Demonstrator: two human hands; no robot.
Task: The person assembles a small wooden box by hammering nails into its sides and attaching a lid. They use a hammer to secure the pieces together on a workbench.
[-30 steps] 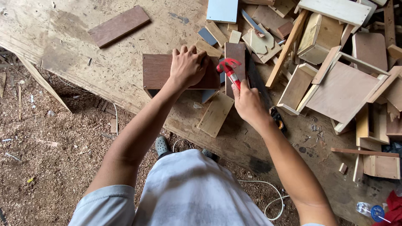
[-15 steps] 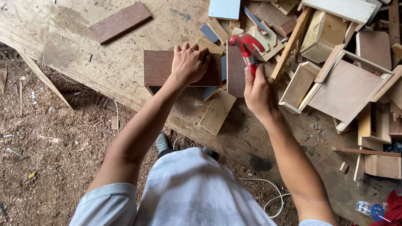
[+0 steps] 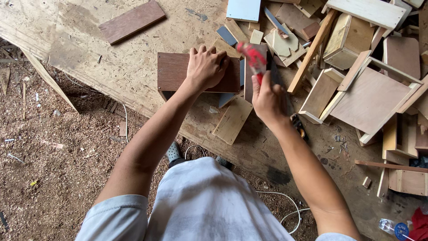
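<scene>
Sawdust floor (image 3: 53, 169) far left, then the big worn plywood table (image 3: 111, 53) with a loose dark board (image 3: 132, 21) lying near its top edge. Left hand (image 3: 206, 67) lies flat on the brown box panel (image 3: 178, 71), fingers spread a little and pressing down, not wrapped round anything; the panel sits at the table's near edge, an upright side piece (image 3: 249, 76) touching its right end. Right hand (image 3: 267, 100) just beside it, fingers clamped round the handle of a red hammer (image 3: 252, 56), head up and blurred above the joint. To do this well, probably: keep the left palm heavy so the panel can't skid, keep its fingertips clear of the strike line, hit square over the upright. Further right: pale blue panel (image 3: 243, 9), offcut pile, open wooden frames (image 3: 370, 96), scattered nails (image 3: 341, 143). Bottom right corner a plastic bottle with blue cap (image 3: 394, 227) beside a red cloth (image 3: 420, 223); label not readable. No signs seen.
</scene>
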